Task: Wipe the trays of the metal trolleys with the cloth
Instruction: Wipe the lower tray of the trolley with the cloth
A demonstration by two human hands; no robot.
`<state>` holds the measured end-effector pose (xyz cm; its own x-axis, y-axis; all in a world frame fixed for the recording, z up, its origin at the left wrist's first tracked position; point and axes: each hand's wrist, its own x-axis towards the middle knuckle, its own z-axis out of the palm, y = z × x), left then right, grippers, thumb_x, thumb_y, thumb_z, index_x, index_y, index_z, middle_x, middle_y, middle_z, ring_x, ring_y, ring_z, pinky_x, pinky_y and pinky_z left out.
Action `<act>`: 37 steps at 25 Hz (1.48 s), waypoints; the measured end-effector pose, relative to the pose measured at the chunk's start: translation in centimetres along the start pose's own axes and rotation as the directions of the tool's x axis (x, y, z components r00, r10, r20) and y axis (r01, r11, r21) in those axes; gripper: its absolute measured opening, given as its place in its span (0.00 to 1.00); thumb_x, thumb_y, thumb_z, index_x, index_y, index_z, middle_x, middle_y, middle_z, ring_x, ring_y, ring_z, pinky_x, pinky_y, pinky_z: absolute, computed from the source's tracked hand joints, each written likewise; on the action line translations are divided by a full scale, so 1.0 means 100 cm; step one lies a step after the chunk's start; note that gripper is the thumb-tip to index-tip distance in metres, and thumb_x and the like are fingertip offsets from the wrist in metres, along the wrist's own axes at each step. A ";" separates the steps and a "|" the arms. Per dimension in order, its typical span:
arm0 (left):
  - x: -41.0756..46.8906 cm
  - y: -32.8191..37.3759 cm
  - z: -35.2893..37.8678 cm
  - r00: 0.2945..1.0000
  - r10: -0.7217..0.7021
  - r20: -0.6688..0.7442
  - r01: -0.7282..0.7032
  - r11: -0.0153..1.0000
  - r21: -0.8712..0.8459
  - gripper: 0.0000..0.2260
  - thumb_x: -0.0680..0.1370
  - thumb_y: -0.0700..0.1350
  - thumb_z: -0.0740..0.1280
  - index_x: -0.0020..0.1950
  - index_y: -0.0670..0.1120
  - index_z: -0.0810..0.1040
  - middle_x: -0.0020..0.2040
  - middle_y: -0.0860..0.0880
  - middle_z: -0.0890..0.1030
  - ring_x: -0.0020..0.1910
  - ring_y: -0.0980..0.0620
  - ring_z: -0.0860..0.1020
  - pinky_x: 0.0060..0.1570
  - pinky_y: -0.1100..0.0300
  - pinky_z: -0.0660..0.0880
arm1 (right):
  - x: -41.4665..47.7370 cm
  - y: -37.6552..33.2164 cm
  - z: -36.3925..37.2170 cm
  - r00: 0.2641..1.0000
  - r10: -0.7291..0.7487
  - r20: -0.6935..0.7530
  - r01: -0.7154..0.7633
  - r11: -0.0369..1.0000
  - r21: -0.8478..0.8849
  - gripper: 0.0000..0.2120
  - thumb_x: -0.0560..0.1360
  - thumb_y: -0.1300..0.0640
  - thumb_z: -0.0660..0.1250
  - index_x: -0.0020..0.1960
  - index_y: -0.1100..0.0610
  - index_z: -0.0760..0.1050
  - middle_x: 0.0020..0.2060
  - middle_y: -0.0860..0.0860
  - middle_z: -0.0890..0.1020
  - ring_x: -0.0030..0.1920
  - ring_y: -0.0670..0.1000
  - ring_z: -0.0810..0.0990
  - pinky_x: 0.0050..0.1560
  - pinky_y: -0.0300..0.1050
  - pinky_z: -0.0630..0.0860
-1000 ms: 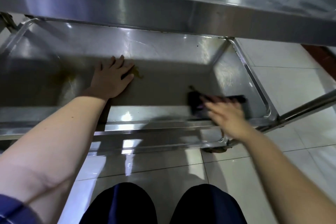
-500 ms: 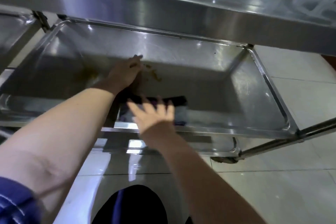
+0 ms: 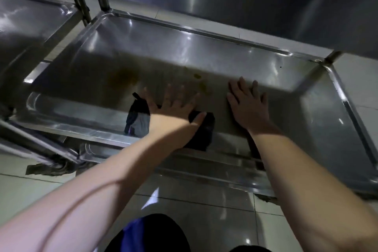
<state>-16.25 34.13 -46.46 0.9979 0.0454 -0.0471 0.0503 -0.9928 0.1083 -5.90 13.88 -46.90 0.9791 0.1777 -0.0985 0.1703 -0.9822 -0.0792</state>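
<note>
A person kneels at a metal trolley, both hands down in its lower tray (image 3: 184, 28). The left hand (image 3: 173, 106) is spread flat, fingers straight, pressing the cloth (image 3: 201, 131) onto the tray floor without gripping it. The right hand (image 3: 248, 106) lies just as flat on bare steel at 3 o'clock from the left, holding nothing.

The dark cloth sits against the tray's near wall, around 6 to 7 o'clock of the basin, its ends poking out on both sides of the left hand. It looks light, limp and probably damp, so it should slide easily on the slick steel but is likely to bunch or fold. A flat palm over its middle seems the surest hold, and a pinch at a loose end would do for lifting. A brown smear (image 3: 122, 77) shows at 10 o'clock from the left hand and small spots (image 3: 201, 86) at 1 o'clock, both unwiped by the look of them.

1 second earlier the right hand had the cloth near the tray's 4 o'clock corner, while the left rested bare on the floor. The cloth has since swept leftward and changed hands.
</note>
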 end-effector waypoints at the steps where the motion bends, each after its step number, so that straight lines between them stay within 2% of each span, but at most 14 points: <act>1: 0.020 -0.003 0.003 1.000 -0.004 -0.012 0.004 1.000 0.021 0.33 0.73 0.70 0.33 0.77 0.65 0.49 0.81 0.51 0.50 0.79 0.42 0.43 0.65 0.27 0.32 | 0.004 0.001 0.005 1.000 -0.004 -0.020 0.004 1.000 -0.008 0.26 0.82 0.41 0.45 0.79 0.41 0.47 0.79 0.43 0.47 0.78 0.58 0.44 0.74 0.64 0.46; 4: 0.094 -0.005 0.006 0.998 0.004 -0.064 -0.001 0.998 0.055 0.33 0.74 0.69 0.33 0.78 0.63 0.51 0.81 0.49 0.51 0.79 0.40 0.46 0.66 0.27 0.38 | 0.011 0.003 0.013 0.998 0.001 -0.060 -0.003 0.999 -0.035 0.26 0.81 0.39 0.44 0.78 0.39 0.47 0.79 0.43 0.47 0.78 0.57 0.45 0.73 0.64 0.47; 8: 0.190 0.010 -0.002 0.996 0.032 -0.078 -0.028 0.998 0.050 0.28 0.79 0.67 0.37 0.78 0.62 0.52 0.81 0.48 0.52 0.79 0.41 0.44 0.69 0.29 0.38 | 0.016 -0.001 0.013 0.997 0.018 -0.071 -0.018 1.000 -0.007 0.26 0.81 0.40 0.43 0.78 0.38 0.44 0.79 0.42 0.46 0.78 0.54 0.43 0.75 0.63 0.44; 11: 0.229 0.019 -0.008 0.998 0.027 -0.058 -0.026 0.999 0.019 0.27 0.80 0.66 0.40 0.78 0.63 0.54 0.80 0.49 0.54 0.79 0.41 0.45 0.69 0.29 0.40 | 0.021 -0.003 0.015 0.995 0.024 -0.094 -0.024 1.000 -0.004 0.26 0.81 0.39 0.43 0.78 0.37 0.44 0.79 0.42 0.46 0.78 0.54 0.43 0.74 0.62 0.44; 14: 0.219 0.018 -0.013 0.998 0.049 -0.043 -0.048 0.998 0.028 0.27 0.79 0.67 0.38 0.78 0.65 0.50 0.81 0.49 0.51 0.79 0.39 0.44 0.67 0.25 0.40 | 0.025 -0.001 0.015 0.996 0.019 -0.091 -0.019 1.000 -0.006 0.26 0.81 0.39 0.42 0.78 0.37 0.44 0.79 0.41 0.46 0.78 0.54 0.43 0.74 0.63 0.44; 18: 0.139 0.002 -0.004 0.992 0.129 0.008 -0.129 0.988 0.086 0.30 0.75 0.69 0.32 0.77 0.67 0.47 0.81 0.49 0.48 0.78 0.37 0.44 0.65 0.24 0.40 | 0.025 0.001 0.016 0.995 0.023 -0.095 -0.022 1.000 0.011 0.25 0.81 0.38 0.43 0.77 0.36 0.46 0.78 0.40 0.47 0.79 0.54 0.43 0.74 0.63 0.43; 23: 0.064 -0.024 -0.017 0.982 0.191 -0.003 -0.191 0.981 -0.024 0.30 0.75 0.66 0.37 0.78 0.65 0.45 0.81 0.50 0.41 0.78 0.43 0.38 0.72 0.35 0.35 | 0.025 -0.001 0.013 0.995 0.019 -0.095 -0.016 0.999 0.028 0.25 0.81 0.39 0.43 0.78 0.37 0.47 0.79 0.41 0.47 0.78 0.55 0.44 0.74 0.63 0.42; 26: 0.044 -0.018 -0.005 0.988 0.151 0.032 -0.153 0.983 0.097 0.30 0.71 0.71 0.34 0.73 0.71 0.34 0.80 0.52 0.39 0.77 0.39 0.35 0.68 0.30 0.32 | 0.023 -0.001 0.014 0.995 0.017 -0.102 -0.014 0.999 0.029 0.25 0.81 0.39 0.43 0.78 0.38 0.47 0.79 0.42 0.47 0.79 0.55 0.44 0.74 0.63 0.43; 28: 0.056 -0.013 0.004 0.991 0.107 0.075 -0.114 0.989 0.094 0.29 0.68 0.73 0.32 0.69 0.74 0.30 0.79 0.52 0.36 0.75 0.35 0.32 0.62 0.26 0.30 | 0.023 -0.001 0.015 0.994 0.021 -0.110 -0.018 0.999 0.028 0.25 0.81 0.39 0.43 0.78 0.37 0.47 0.79 0.41 0.47 0.79 0.55 0.44 0.75 0.63 0.43; 31: 0.125 -0.006 -0.001 0.994 0.081 0.076 -0.085 0.995 0.058 0.29 0.71 0.74 0.35 0.71 0.74 0.35 0.80 0.51 0.36 0.75 0.32 0.33 0.59 0.23 0.31 | 0.025 -0.002 0.016 0.994 0.027 -0.104 -0.024 0.999 0.025 0.25 0.81 0.39 0.43 0.78 0.37 0.46 0.78 0.40 0.47 0.79 0.54 0.44 0.75 0.63 0.43; 34: 0.201 0.013 -0.010 0.995 0.056 0.080 -0.060 0.997 0.054 0.27 0.75 0.74 0.40 0.74 0.73 0.42 0.81 0.50 0.41 0.76 0.32 0.36 0.60 0.21 0.32 | 0.026 -0.002 0.016 0.994 0.022 -0.108 -0.019 0.999 0.029 0.25 0.81 0.39 0.43 0.78 0.37 0.46 0.78 0.40 0.47 0.79 0.54 0.44 0.75 0.63 0.42; 37: 0.236 0.028 -0.012 0.995 0.048 0.083 -0.053 0.997 0.064 0.26 0.76 0.72 0.42 0.74 0.72 0.45 0.81 0.48 0.46 0.76 0.33 0.40 0.60 0.20 0.34 | 0.026 -0.001 0.017 0.992 0.009 -0.127 -0.008 1.000 0.010 0.25 0.81 0.39 0.42 0.77 0.37 0.46 0.79 0.41 0.48 0.79 0.55 0.45 0.74 0.64 0.44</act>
<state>7.44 32.57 -46.03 0.9922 -0.0113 -0.1238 -0.0056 -0.9989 0.0466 -3.54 14.57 -48.81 0.9868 0.1595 0.0279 0.1613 -0.9829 -0.0888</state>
